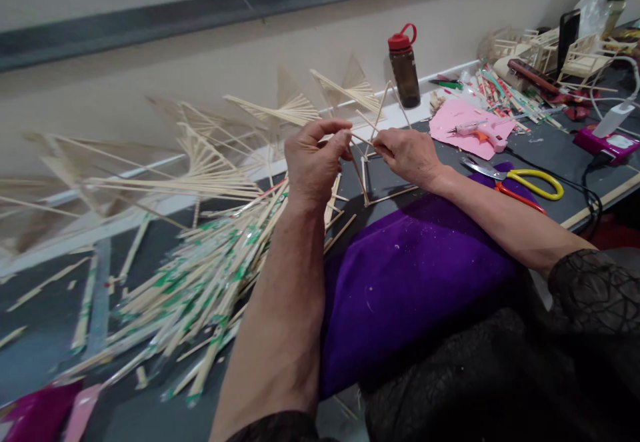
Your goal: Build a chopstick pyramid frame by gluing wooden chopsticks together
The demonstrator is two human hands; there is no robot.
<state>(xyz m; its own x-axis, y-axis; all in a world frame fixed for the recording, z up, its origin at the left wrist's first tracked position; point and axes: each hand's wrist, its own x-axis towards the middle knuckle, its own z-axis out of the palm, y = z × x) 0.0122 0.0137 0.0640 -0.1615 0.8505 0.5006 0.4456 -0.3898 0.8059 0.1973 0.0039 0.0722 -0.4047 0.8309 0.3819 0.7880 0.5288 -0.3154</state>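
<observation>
My left hand (313,162) is closed in a pinch on a thin wooden stick (361,139) that runs across to my right hand (407,155), whose fingers also pinch it. The stick belongs to a small open frame of sticks (373,162) standing on the dark table (550,152) between my hands. A big heap of chopsticks in green-and-white paper wrappers (200,295) lies to the left of my left forearm. A purple cloth (415,282) is spread under my arms.
Fan-shaped stick assemblies (295,112) lean along the wall. A brown bottle with a red cap (404,69) stands behind. To the right lie pink paper (467,125) with a glue gun (480,132), yellow-handled scissors (525,179), a cable, a pink box (605,142) and stick models (580,55).
</observation>
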